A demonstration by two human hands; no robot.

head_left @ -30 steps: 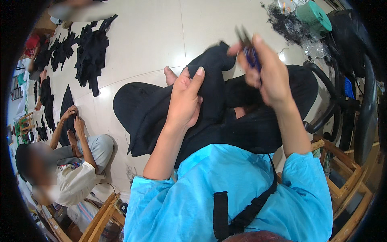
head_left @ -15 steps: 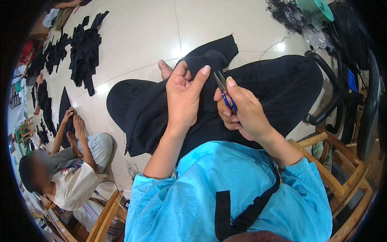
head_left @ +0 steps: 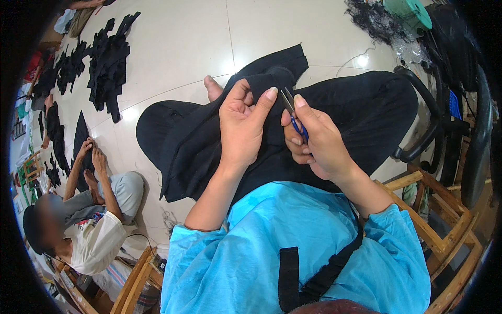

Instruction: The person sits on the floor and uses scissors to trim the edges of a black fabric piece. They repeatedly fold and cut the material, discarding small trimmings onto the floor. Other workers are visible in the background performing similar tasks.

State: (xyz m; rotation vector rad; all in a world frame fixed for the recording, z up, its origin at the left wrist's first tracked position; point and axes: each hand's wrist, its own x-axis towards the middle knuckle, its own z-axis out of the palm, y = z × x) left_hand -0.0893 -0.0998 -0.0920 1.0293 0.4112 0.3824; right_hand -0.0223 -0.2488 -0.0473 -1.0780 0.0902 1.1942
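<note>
Across my lap lies a piece of black cloth [head_left: 193,152], and one end of it reaches out onto the floor beyond my foot. With thumb and fingers closed, my left hand [head_left: 244,118] grips a fold of this cloth near its far part. Just to the right, my right hand [head_left: 316,138] holds small thread snips [head_left: 293,115] with blue handles. Their pointed blades are a little apart and aim up and left, close to my left thumb. Whether the blade tips touch the cloth or a thread I cannot tell.
On the left a person [head_left: 99,225] in a white shirt sits on the floor handling dark cloth. Piles of black cloth pieces [head_left: 109,65] lie at the far left. Black curved tubes [head_left: 423,120] and a wooden frame [head_left: 444,225] stand close on my right. Tangled black thread [head_left: 371,23] lies far right.
My left hand has shifted slightly to the right with the cloth. The snips have moved slightly right too, their blades now closer together.
</note>
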